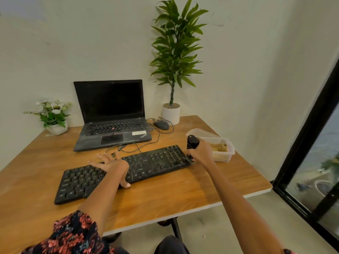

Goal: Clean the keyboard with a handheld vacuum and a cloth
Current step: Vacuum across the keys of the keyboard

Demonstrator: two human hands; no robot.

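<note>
A black keyboard [150, 163] lies slanted across the wooden table [165, 195]. My left hand [111, 165] rests flat on its middle, fingers spread, thumb at the front edge. My right hand [200, 152] grips a black handheld vacuum [192, 143] upright, with its nozzle down at the keyboard's right end. A beige cloth [219, 146] lies inside a clear plastic container [224, 155] just right of the vacuum.
An open black laptop [111, 116] stands behind the keyboard, its cables running to a mouse [161, 125]. A tall potted plant [173, 70] and a small flower pot [53, 116] sit at the back. The table's edge and a window frame [302, 143] are to the right.
</note>
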